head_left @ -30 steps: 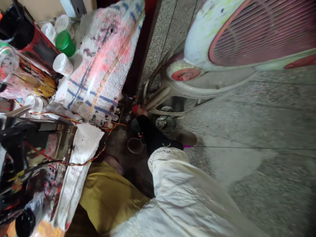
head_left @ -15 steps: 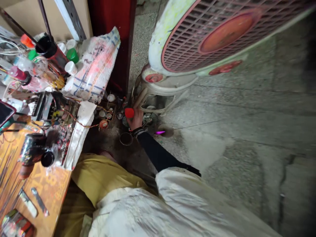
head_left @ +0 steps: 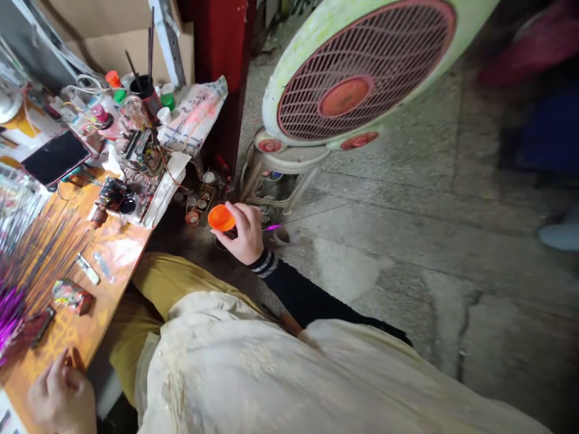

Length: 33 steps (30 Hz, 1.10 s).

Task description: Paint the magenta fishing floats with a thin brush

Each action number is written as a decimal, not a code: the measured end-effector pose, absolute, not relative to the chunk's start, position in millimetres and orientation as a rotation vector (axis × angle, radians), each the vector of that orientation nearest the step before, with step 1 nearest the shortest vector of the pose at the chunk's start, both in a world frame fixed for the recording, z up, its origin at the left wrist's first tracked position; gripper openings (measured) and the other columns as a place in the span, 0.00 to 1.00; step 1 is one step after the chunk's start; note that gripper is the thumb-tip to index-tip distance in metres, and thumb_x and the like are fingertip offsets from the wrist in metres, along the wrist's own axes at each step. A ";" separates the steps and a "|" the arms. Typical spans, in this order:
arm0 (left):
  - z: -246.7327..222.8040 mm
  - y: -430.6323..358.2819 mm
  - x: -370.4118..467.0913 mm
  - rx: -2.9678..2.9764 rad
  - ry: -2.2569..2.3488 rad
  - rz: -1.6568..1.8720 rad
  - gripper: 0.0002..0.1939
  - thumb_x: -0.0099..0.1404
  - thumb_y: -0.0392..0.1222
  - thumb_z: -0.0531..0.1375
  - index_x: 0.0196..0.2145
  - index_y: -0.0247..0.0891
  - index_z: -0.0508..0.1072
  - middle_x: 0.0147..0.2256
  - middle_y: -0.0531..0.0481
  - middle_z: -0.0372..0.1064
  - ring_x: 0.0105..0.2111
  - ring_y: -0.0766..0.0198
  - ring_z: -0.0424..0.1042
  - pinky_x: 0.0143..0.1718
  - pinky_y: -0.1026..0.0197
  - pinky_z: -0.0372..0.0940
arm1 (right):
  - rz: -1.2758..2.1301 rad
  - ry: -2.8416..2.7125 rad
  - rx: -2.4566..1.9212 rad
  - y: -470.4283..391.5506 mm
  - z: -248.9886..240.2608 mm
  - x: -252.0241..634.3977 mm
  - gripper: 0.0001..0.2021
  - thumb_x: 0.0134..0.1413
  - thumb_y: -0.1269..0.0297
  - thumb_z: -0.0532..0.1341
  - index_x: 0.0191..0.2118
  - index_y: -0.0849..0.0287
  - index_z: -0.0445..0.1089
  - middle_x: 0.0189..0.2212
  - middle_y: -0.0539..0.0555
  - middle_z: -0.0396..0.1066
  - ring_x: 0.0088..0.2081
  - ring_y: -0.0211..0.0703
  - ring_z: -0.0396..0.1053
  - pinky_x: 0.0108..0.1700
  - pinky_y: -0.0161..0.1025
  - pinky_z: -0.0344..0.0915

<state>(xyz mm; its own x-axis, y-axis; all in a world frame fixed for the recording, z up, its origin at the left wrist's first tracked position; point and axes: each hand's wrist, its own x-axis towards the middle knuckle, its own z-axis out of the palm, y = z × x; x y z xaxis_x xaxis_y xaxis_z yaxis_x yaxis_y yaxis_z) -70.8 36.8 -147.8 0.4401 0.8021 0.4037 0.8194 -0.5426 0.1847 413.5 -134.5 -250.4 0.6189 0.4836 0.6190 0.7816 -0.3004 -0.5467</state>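
Observation:
Thumb and fingers of my right hand (head_left: 246, 232) pinch the rim of a small orange cup (head_left: 221, 217), held up over the floor between the table and the fan. Its bright orange inside faces me. My left hand (head_left: 63, 392) rests at the near edge of the orange-topped table (head_left: 115, 283), fingers loosely bent and apart, with nothing visible in it. Nearest to it are a small paint-smeared box (head_left: 73, 296) and a dark flat object (head_left: 43, 327).
A standing fan (head_left: 346, 96) is beyond my right hand. Small paint pots (head_left: 192, 218) stand on the floor beside the table. The tabletop carries a phone (head_left: 57, 158), thin rods (head_left: 40, 253) and a stained cloth (head_left: 194, 117). Blurred parts of a person (head_left: 534, 54) show far right.
My right hand has risen from the floor pots toward me, bringing the orange cup up. My view has shifted, and my left hand now shows at lower left.

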 end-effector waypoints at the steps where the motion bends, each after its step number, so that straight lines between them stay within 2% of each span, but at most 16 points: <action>1: -149.9 37.6 -73.6 -2.523 -1.446 -0.739 0.19 0.61 0.38 0.61 0.50 0.41 0.76 0.38 0.39 0.72 0.40 0.45 0.72 0.48 0.35 0.67 | -0.417 -1.022 -1.955 -136.1 -241.1 406.3 0.39 0.59 0.52 0.67 0.71 0.52 0.52 0.54 0.64 0.65 0.53 0.62 0.66 0.57 0.62 0.67; 4: -152.9 30.7 -73.3 -2.393 -1.356 -0.811 0.14 0.61 0.38 0.62 0.44 0.37 0.79 0.39 0.38 0.74 0.41 0.48 0.73 0.50 0.41 0.68 | -0.390 -1.081 -1.893 -139.4 -217.1 385.1 0.41 0.58 0.51 0.67 0.72 0.50 0.51 0.54 0.63 0.65 0.54 0.64 0.66 0.57 0.64 0.67; 11: -152.7 -17.0 -60.6 -2.459 -1.293 -0.960 0.12 0.66 0.39 0.60 0.45 0.35 0.79 0.39 0.39 0.74 0.40 0.54 0.71 0.49 0.50 0.66 | -0.358 -1.281 -1.723 -141.5 -181.9 332.3 0.44 0.59 0.47 0.66 0.73 0.45 0.45 0.54 0.63 0.65 0.53 0.64 0.67 0.56 0.66 0.69; 18: -146.5 -62.8 -65.6 -2.483 -1.198 -1.043 0.12 0.69 0.34 0.59 0.48 0.37 0.79 0.40 0.41 0.73 0.40 0.57 0.71 0.48 0.53 0.64 | -0.273 -1.487 -1.486 -127.9 -163.0 275.1 0.45 0.60 0.46 0.66 0.74 0.46 0.40 0.53 0.63 0.68 0.52 0.62 0.69 0.55 0.65 0.70; 24: -139.6 -93.1 -76.6 -2.410 -1.163 -1.113 0.18 0.67 0.29 0.59 0.51 0.41 0.77 0.40 0.44 0.74 0.41 0.59 0.72 0.47 0.55 0.66 | -0.215 -1.576 -1.122 -113.3 -151.5 227.1 0.46 0.56 0.49 0.71 0.72 0.51 0.48 0.49 0.61 0.71 0.50 0.58 0.70 0.53 0.62 0.71; 33: -137.6 -127.6 -97.4 -2.323 -1.353 -1.148 0.18 0.68 0.29 0.59 0.52 0.42 0.77 0.41 0.44 0.74 0.43 0.58 0.71 0.48 0.54 0.67 | -0.056 -1.688 -0.849 -106.1 -145.5 171.9 0.44 0.55 0.53 0.72 0.71 0.53 0.50 0.50 0.63 0.73 0.50 0.57 0.72 0.50 0.57 0.74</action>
